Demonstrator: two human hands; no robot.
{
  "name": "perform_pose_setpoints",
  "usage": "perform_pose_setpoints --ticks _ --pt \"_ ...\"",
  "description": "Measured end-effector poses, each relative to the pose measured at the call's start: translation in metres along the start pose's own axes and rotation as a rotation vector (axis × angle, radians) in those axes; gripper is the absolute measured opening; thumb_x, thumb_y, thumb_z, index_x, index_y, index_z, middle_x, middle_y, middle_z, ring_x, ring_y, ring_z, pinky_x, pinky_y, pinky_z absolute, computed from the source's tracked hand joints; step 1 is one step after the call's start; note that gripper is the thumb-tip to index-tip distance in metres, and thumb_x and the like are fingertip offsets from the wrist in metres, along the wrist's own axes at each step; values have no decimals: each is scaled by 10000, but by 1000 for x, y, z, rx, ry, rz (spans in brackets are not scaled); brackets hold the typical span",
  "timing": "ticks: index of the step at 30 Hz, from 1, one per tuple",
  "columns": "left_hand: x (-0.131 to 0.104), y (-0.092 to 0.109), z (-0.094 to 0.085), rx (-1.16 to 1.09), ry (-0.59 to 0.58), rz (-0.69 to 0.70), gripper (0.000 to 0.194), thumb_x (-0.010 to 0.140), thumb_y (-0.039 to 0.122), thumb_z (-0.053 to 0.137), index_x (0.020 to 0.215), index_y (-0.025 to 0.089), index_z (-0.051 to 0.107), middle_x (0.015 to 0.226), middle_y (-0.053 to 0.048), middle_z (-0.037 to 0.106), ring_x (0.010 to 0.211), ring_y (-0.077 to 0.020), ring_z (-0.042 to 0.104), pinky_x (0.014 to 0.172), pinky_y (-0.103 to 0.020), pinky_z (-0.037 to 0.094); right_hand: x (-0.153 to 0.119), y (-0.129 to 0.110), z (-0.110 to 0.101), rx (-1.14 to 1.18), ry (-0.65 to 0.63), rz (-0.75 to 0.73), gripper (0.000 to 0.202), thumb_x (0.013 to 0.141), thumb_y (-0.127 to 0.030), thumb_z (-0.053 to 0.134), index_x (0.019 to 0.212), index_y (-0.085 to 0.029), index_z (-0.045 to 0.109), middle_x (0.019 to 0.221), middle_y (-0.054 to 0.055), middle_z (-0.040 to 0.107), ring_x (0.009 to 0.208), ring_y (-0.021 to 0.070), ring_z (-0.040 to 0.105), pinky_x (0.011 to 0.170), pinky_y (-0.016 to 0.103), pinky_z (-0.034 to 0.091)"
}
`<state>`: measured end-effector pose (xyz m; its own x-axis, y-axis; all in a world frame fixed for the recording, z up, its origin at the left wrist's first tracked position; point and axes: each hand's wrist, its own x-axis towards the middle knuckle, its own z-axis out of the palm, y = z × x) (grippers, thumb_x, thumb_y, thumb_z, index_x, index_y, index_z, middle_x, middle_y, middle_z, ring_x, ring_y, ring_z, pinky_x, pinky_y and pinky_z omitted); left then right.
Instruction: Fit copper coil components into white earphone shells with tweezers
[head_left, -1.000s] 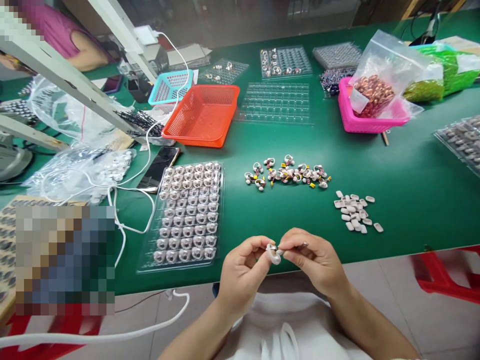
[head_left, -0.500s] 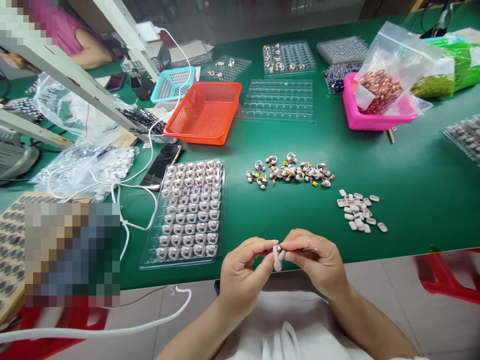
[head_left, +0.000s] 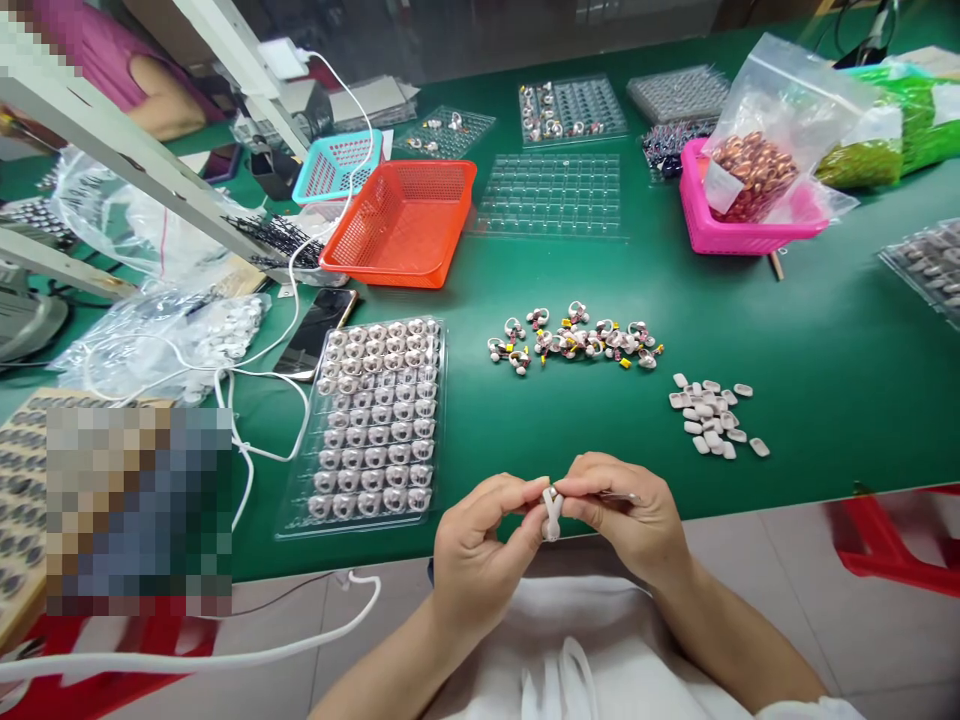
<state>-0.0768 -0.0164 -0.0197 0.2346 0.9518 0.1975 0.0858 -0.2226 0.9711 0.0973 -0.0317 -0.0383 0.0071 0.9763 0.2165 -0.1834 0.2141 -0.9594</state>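
Note:
Just past the table's front edge, my left hand (head_left: pixel 484 555) pinches a small white clip-shaped earbud (head_left: pixel 553 515) between thumb and fingertips. My right hand (head_left: pixel 626 510) is closed on the same earbud from the other side, fingertips at its upper end. A thin metal tool (head_left: pixel 624 497), its kind unclear, pokes out from the right hand's fingers. Beyond the hands lies a loose pile of earbud parts (head_left: pixel 574 340) with yellow tabs and dark wires. Several small pale oblong caps (head_left: pixel 709 415) are heaped to the right. On the left, a clear tray (head_left: pixel 375 420) carries rows of pale earbud pieces.
A red basket (head_left: pixel 405 225), a turquoise basket (head_left: pixel 337 165) and an unfilled clear tray (head_left: pixel 551 195) stand farther back. The pink basket (head_left: pixel 750 238) holds a bag of copper-coloured parts. A phone (head_left: pixel 319 330) and white cable (head_left: pixel 262 365) lie left. Another person's arm (head_left: pixel 161 100) shows top left.
The earbud has turned slightly between my fingertips, its two arms now showing as a Y shape. Both hands keep their grip, and the whole view has shifted a little.

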Motion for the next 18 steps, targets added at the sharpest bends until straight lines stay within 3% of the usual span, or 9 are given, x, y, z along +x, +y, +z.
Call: perform_pose_setpoints --ticks 11,18 --pt "3 7 0 32 -15 -28 234 843 65 694 1015 196 782 781 -41 731 684 -133 669 589 -191 536 6 -3 -4 28 -18 116 72 847 -221 771 908 -241 803 743 29 709 691 167 631 595 273 489" --pt "4 5 -3 136 -75 9 288 866 39 659 1081 197 768 841 -47 741 715 -130 674 648 -199 546 5 -2 -8 -3 -44 243 62 849 -260 772 895 -227 799 755 29 685 713 168 619 637 277 490"
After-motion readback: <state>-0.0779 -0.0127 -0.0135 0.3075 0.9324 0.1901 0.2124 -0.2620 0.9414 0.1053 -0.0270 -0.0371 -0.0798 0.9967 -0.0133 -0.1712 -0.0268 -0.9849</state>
